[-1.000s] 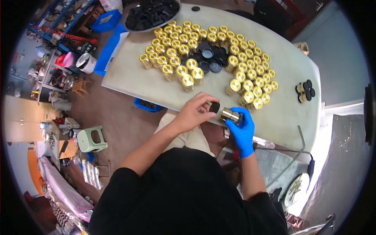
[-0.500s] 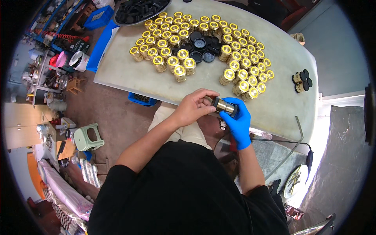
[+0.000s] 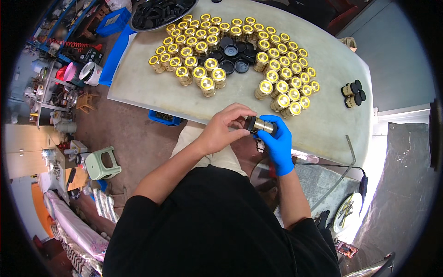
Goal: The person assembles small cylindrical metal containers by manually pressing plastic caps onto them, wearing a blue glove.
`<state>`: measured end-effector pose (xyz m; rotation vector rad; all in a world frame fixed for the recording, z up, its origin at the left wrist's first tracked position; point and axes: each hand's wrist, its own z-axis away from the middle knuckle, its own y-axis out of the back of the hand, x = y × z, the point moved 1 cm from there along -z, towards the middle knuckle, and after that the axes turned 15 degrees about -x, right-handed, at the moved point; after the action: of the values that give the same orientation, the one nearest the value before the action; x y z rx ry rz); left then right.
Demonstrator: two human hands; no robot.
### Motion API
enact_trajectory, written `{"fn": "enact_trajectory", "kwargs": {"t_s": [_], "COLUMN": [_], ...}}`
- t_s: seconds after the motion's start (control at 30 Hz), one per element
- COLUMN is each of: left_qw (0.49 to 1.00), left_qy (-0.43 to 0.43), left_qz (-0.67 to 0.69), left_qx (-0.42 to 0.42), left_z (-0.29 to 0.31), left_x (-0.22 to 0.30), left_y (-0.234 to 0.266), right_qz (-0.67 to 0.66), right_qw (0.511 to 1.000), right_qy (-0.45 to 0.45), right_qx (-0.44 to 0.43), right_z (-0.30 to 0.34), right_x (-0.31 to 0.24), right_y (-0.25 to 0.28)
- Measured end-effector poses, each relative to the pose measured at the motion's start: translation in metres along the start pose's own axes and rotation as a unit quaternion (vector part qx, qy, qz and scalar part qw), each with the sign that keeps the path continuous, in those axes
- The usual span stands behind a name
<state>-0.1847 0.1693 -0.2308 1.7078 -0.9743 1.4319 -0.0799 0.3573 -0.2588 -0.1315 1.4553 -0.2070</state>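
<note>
A gold-coloured metal cylinder with black end caps (image 3: 263, 125) lies between my hands, just off the table's near edge. My bare left hand (image 3: 224, 130) has its thumb and fingers closed on the black cap (image 3: 250, 123) at the left end. My right hand (image 3: 279, 144), in a blue glove, grips the body and the right end, hiding part of that end. On the table beyond stand many gold cylinders (image 3: 207, 86) with yellow-ringed tops. Loose black caps (image 3: 241, 66) are heaped among them.
The pale table (image 3: 170, 99) curves across the view. A metal bowl of black parts (image 3: 161, 14) stands at its far left, and a few black-capped cylinders (image 3: 353, 100) at its right. A green stool (image 3: 102, 164) is on the floor at left; a white plate (image 3: 347, 212) sits at lower right.
The whole view has shifted slightly, so the table things appear a little farther left. Both hands keep almost the same hold on the cylinder and its cap.
</note>
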Motion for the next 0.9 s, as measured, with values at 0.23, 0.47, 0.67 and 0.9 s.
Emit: {"fn": "enact_trajectory", "kwargs": {"t_s": [0.23,0.47,0.67,0.9], "left_qw": [0.973,0.948,0.987,0.996], "left_qy": [0.21,0.274,0.14,-0.041], "left_qz": [0.099,0.16,0.074,-0.068], "left_qx": [-0.004,-0.04,-0.026,-0.046], "left_z": [-0.002,-0.003,0.004,0.004], "left_x": [-0.004,-0.01,-0.001,0.005], "left_y": [0.003,0.008,0.002,0.003], "right_qz": [0.193,0.293,0.039,-0.081], "right_qw": [0.97,0.938,0.999,0.996], "right_qy": [0.148,0.186,0.019,-0.024], "right_qx": [-0.02,-0.018,0.001,-0.029], "right_z": [0.002,0.003,0.0,-0.001], "right_x": [-0.01,-0.009,0.001,0.004], "right_y": [-0.01,-0.016,-0.003,0.003]}}
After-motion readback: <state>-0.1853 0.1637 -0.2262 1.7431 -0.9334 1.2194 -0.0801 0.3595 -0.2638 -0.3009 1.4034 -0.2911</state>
